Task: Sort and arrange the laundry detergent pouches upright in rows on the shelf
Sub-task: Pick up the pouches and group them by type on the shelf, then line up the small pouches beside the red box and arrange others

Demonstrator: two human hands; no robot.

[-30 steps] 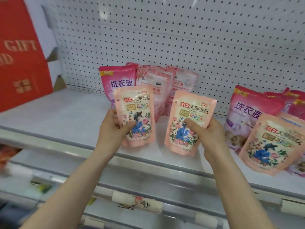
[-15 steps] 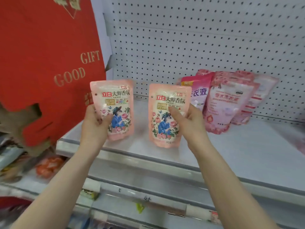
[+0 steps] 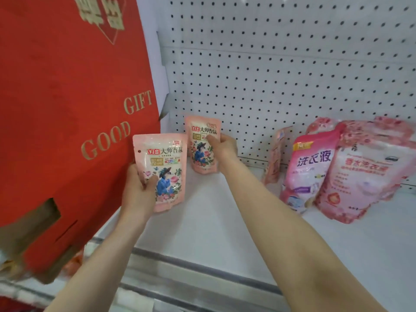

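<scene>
White shelf (image 3: 225, 226), pegboard back (image 3: 292, 64), red gift box (image 3: 67, 109) at left end. Right hand (image 3: 222, 147) now deeper in than half second ago, thumb and fingers pinching rear pouch (image 3: 199, 154) upright near back-left corner; base contact unclear. Left hand (image 3: 139, 190) grips front pouch (image 3: 166, 167), held above shelf. Row likely starts here. Pink pouches (image 3: 310, 167) lean at right, unsorted.

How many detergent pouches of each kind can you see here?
Peach pouches, blue figure: 2
Magenta pouch: 1
Rose-print pouches: at least 3, some overlapped
Side-on pouch, kind unclear: 1
Total: at least 7
</scene>
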